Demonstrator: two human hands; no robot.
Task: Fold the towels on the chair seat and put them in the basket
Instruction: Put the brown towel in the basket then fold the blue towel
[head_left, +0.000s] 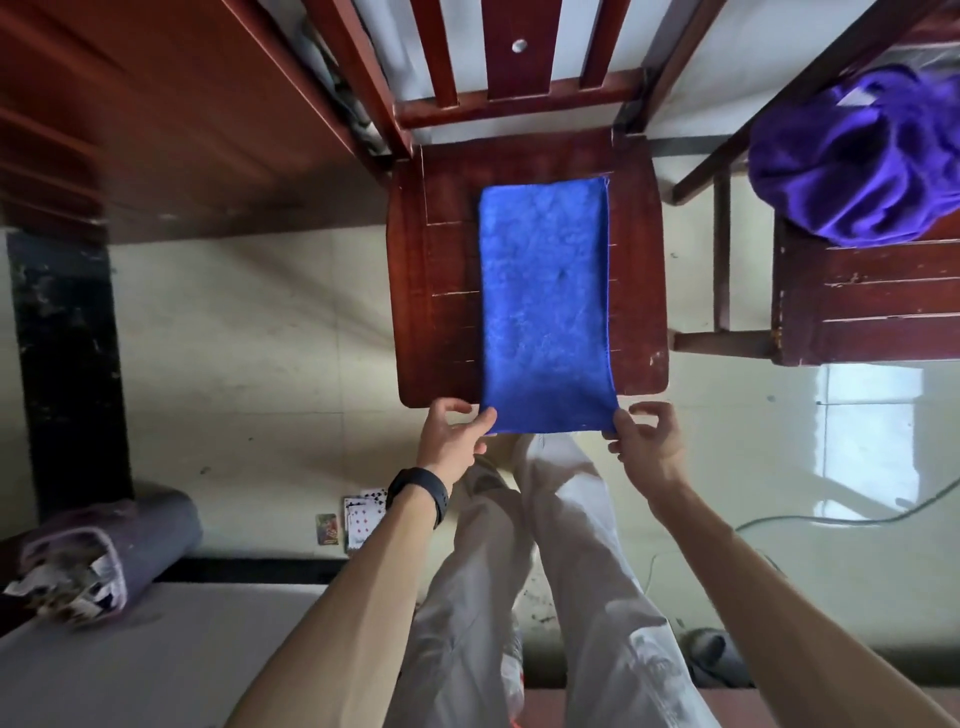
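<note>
On the chair seat (436, 322) lies the blue towel (545, 301), a long flat strip whose near end overhangs the front edge. The left hand (451, 436) and right hand (647, 441) each pinch a near corner. To fold well, I judge both corners should lift together, travel level to the far edge, and land square before smoothing. No basket shows.

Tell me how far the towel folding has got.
Done: the blue towel lies flat on the chair seat as a narrow strip, seemingly folded once lengthwise. In hand: the left hand and right hand each pinch a near corner at the seat's front edge. Left: finishing this fold, the crumpled purple towel on the other chair, and the basket, which is not in view.
</note>
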